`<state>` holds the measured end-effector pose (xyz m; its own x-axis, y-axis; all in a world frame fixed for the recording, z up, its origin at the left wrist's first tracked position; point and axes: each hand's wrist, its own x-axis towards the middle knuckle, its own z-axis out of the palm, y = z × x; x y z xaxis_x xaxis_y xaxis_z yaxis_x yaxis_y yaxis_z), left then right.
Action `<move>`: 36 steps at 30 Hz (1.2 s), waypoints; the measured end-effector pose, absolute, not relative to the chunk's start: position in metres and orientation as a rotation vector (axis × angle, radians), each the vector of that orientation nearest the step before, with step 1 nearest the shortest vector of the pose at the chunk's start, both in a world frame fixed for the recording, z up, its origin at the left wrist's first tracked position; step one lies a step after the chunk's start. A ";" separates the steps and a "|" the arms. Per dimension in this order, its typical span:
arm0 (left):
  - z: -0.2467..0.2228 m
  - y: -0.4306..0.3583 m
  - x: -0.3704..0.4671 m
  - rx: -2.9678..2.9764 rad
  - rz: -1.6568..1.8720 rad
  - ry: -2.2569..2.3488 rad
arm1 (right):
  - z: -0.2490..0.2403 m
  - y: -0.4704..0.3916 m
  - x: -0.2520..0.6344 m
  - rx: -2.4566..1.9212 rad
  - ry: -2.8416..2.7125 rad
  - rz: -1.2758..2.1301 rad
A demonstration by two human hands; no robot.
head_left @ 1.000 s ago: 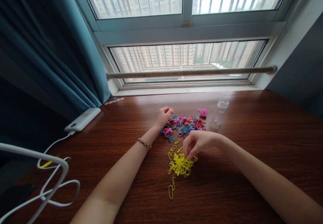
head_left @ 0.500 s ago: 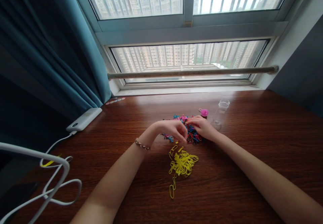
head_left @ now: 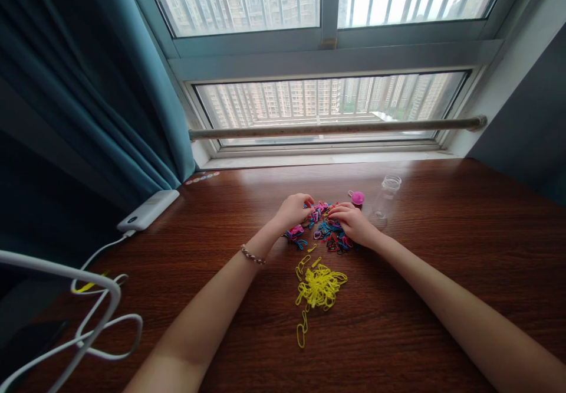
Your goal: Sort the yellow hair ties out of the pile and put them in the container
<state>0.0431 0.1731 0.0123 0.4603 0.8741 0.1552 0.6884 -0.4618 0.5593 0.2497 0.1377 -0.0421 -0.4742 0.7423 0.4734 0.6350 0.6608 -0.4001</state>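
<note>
A heap of small mixed-colour loops that look like rubber bands (head_left: 327,228) lies on the brown wooden table. My left hand (head_left: 295,211), with a braided bracelet on its wrist, reaches to the heap's far left edge; its fingers are bent and a little apart, and I see nothing in them. From the right, my right hand (head_left: 356,225) rests over the heap with fingers stretched out, touching the bands; the undersides of its fingers are hidden. Nearer me lies a separate heap of yellow bands (head_left: 322,287), with a few stray ones around it.
Behind my right hand stand a clear, open jar (head_left: 387,195) and a pink lid (head_left: 357,198). A white power bank (head_left: 148,210) with a cable (head_left: 106,298) lies at left by the blue curtain (head_left: 145,104). A rail (head_left: 336,127) crosses the window beyond the table.
My left hand has moved away from me and left, from above the yellow bands to the mixed heap's edge. A stray yellow band now shows where it was. My right hand has hardly moved.
</note>
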 end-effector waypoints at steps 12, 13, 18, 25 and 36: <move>-0.009 0.194 0.028 2.315 0.616 1.506 | -0.040 0.133 0.247 -1.080 -2.229 0.198; -0.009 0.195 0.027 2.306 0.627 1.533 | -0.041 0.133 0.247 -1.087 -2.249 0.190; -0.008 0.195 0.023 2.267 0.642 1.698 | -0.040 0.132 0.247 -1.098 -2.301 0.177; -0.006 0.189 0.028 2.502 0.684 1.572 | -0.031 0.124 0.244 -1.174 -2.326 0.096; -0.012 0.191 0.027 2.486 0.494 1.323 | -0.026 0.125 0.242 -1.126 -1.990 0.239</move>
